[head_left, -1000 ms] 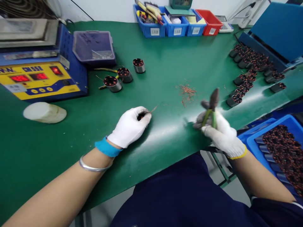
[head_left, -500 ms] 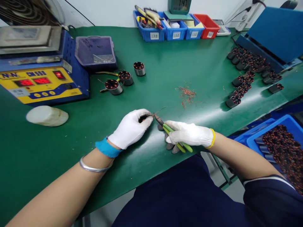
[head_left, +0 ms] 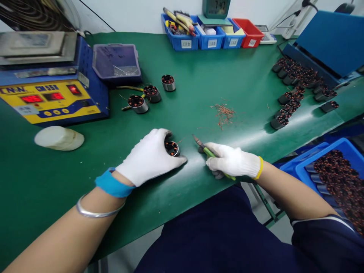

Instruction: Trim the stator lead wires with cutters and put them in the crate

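My left hand (head_left: 150, 157), in a white glove, is curled around a small wound motor stator (head_left: 171, 148) that rests on the green mat (head_left: 193, 76). Its copper windings face up between my fingers. My right hand (head_left: 231, 160), also gloved, grips green-handled cutting pliers (head_left: 207, 150). The plier jaws point left toward the stator and stop a short gap from it. A little heap of cut copper wire ends (head_left: 224, 113) lies on the mat just beyond both hands.
Three stators (head_left: 150, 94) stand by a blue and yellow machine (head_left: 48, 94) at left. A white disc (head_left: 59, 138) lies below it. Several stators (head_left: 298, 85) line the right side, more fill a blue bin (head_left: 338, 174). Coloured bins (head_left: 210, 32) sit at the back.
My right hand swung the pliers down from the right to the stator, then drew them slightly back. My left hand turned the stator so its windings face up.
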A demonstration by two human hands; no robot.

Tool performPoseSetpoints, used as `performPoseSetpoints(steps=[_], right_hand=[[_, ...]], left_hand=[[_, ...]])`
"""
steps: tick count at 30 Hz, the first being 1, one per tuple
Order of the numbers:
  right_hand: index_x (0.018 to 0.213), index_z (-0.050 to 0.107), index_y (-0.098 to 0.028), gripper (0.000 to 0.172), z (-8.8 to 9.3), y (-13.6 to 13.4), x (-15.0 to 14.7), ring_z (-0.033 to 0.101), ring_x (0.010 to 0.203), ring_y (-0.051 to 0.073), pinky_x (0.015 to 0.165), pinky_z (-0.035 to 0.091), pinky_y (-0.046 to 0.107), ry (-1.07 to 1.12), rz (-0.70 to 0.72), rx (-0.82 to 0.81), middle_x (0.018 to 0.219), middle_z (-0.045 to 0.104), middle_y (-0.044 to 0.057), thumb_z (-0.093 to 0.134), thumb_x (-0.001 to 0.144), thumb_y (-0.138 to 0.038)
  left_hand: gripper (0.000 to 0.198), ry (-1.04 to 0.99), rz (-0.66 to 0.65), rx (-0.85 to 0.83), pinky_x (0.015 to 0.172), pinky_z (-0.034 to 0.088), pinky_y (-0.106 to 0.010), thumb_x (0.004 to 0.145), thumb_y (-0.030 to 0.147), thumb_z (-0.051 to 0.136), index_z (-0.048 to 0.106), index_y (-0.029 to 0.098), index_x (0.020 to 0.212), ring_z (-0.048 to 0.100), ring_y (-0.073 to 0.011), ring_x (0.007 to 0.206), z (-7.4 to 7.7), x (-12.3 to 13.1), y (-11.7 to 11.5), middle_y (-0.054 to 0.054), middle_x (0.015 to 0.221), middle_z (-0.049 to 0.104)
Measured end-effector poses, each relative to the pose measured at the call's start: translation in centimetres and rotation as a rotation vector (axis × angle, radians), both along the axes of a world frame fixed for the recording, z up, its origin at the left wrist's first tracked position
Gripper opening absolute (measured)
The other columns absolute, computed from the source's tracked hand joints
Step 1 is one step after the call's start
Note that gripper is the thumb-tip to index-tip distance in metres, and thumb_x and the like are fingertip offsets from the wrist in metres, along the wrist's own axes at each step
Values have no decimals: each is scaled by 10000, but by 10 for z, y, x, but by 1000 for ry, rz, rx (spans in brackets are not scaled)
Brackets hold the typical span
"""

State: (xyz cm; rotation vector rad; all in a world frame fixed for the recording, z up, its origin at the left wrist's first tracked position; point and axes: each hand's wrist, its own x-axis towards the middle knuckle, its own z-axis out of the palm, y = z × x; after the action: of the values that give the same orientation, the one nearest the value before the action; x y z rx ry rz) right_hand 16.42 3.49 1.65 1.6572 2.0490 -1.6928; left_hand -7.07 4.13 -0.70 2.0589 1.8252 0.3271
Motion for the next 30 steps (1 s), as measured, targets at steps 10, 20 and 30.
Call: performPoseSetpoints(steps=[10, 20, 30], right_hand=[[1296, 511, -113, 610, -18, -21, 82, 546, 1055, 367, 858, 450, 490, -832, -60, 876, 1205, 561, 213, 443, 867, -542], [1337, 535, -235, 605, -5, 26, -18, 656, 994, 237, 876, 526, 395, 154, 88, 343, 1137, 678, 72, 668, 759, -357], [1214, 608, -136, 508, -22, 40, -25, 668, 1041, 201, 931, 544, 362, 427, -182, 119, 1166, 691, 101, 705, 730, -258]], left_hand=[[489, -141, -122, 151, 851, 497, -373, 715, 445, 692, 588, 155, 1095, 628, -275, 972, -14, 12, -6, -123, 1142, 624], [400, -312, -252, 274, 891, 482, -311, 811, 406, 635, 578, 207, 1153, 634, -203, 1005, -22, 23, -22, -80, 1139, 665], [481, -69, 55, -19, 506, 320, -287, 662, 683, 641, 541, 215, 619, 537, -189, 551, 9, 25, -12, -24, 584, 589]])
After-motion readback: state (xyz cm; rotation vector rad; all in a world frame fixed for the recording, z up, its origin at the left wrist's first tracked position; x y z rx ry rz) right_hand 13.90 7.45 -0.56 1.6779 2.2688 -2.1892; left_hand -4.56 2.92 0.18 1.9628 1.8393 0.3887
